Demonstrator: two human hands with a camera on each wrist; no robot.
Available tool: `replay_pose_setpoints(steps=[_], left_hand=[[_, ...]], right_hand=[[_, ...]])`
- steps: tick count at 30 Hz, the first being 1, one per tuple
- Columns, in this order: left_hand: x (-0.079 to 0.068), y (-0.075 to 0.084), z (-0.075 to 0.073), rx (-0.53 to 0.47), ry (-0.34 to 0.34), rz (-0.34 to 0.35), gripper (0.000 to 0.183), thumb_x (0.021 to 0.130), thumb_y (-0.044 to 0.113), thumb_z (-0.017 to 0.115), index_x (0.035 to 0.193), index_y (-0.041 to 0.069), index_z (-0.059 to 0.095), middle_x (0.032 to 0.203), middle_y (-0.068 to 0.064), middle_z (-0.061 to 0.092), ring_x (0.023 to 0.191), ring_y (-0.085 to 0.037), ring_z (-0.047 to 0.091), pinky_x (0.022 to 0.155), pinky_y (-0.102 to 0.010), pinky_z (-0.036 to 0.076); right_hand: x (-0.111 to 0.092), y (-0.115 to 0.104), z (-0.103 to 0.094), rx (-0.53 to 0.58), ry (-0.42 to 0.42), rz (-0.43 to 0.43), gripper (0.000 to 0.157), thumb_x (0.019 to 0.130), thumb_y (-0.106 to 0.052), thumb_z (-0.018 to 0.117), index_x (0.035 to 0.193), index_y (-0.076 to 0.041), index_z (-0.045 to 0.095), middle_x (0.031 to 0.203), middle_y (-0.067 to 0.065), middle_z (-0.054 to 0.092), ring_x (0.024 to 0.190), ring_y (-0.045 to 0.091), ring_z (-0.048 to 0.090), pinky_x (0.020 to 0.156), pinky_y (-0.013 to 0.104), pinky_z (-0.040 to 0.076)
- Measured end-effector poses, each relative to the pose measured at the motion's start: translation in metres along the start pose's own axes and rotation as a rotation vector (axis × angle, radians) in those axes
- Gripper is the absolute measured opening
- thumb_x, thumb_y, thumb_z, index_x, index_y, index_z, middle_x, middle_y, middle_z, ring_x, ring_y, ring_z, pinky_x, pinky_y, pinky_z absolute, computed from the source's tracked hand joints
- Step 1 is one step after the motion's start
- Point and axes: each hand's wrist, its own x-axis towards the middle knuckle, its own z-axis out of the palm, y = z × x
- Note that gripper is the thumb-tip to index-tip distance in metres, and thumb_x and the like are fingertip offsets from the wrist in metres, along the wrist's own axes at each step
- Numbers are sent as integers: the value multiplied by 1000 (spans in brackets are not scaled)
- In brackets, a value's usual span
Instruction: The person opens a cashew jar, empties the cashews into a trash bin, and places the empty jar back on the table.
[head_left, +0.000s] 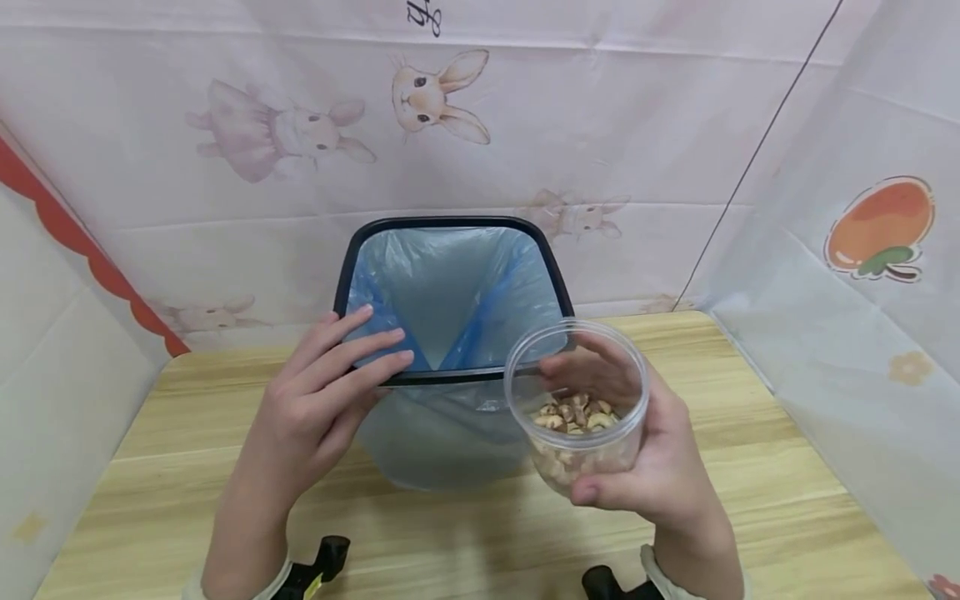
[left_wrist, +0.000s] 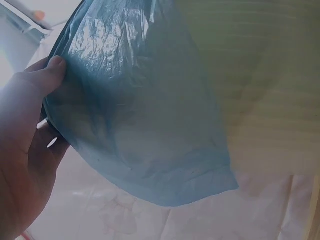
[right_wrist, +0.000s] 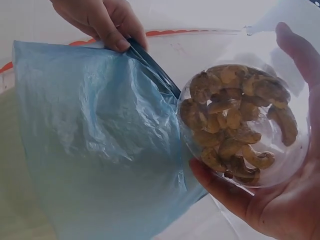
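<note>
A trash bin (head_left: 450, 222) with a black rim, lined with a blue plastic bag (left_wrist: 150, 125), stands on the table. My left hand (head_left: 326, 392) grips its rim at the near left corner, fingers over the inside and thumb against the outside. In the right wrist view that thumb presses the bag (right_wrist: 95, 130) just below the rim. My right hand (head_left: 660, 458) holds a clear round plastic jar (head_left: 637, 417), uncovered and tilted toward the bin, beside its near right corner. Cashew nuts (head_left: 577, 414) lie in its lower part; their curved shapes show through the base (right_wrist: 230, 120).
The wood-grain table (head_left: 750, 467) extends around the bin. Behind it hangs a pale backdrop (head_left: 300, 50) with rabbit pictures, and another panel (head_left: 840, 333) rises at the right. Dark wrist mounts (head_left: 311, 575) show at the lower edge.
</note>
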Motion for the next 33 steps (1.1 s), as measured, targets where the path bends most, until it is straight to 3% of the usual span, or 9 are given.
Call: replay_pose_setpoints(steps=[8, 12, 16, 22, 28, 33], left_hand=[[0, 0, 3, 13, -9, -40, 29, 105, 23, 52, 120, 11, 73, 128, -14, 67, 136, -37, 49, 115, -57, 31], [0, -1, 6, 11, 3, -65, 28, 105, 22, 52, 120, 11, 73, 129, -14, 66, 137, -38, 47, 115, -58, 31], [-1, -2, 6, 9, 11, -88, 29, 105, 22, 51, 120, 11, 73, 132, -14, 65, 139, -38, 45, 116, -57, 29], [-3, -3, 4, 19, 1, -114, 31, 106, 24, 49, 121, 11, 72, 135, -14, 62, 141, -37, 42, 118, -56, 25], [-5, -3, 4, 7, 6, -122, 30, 106, 24, 49, 121, 11, 72, 135, -14, 62, 141, -37, 42, 119, -56, 24], [-4, -4, 6, -10, 3, -125, 30, 106, 24, 50, 121, 11, 72, 136, -14, 62, 141, -37, 42, 116, -60, 26]], right_hand=[[1, 0, -5, 41, 38, -64, 95, 74, -16, 89, 146, 13, 33, 132, 27, 60, 118, 32, 62, 99, 37, 52], [5, -3, -9, 26, 61, -53, 94, 74, -15, 89, 145, 12, 34, 130, 25, 62, 117, 31, 64, 98, 35, 52], [16, -8, -17, -28, 55, -7, 97, 67, -9, 92, 144, 12, 37, 128, 26, 62, 115, 31, 64, 97, 35, 53], [41, -16, -36, -169, 13, 108, 102, 56, 11, 89, 145, 9, 39, 128, 28, 60, 114, 32, 64, 92, 33, 56], [72, -14, -56, -268, -73, 238, 99, 57, 24, 80, 147, 1, 43, 127, 27, 60, 114, 30, 63, 83, 30, 58], [93, -11, -67, -452, -143, 296, 98, 61, 15, 85, 148, -9, 46, 125, 17, 64, 106, 22, 66, 80, 25, 58]])
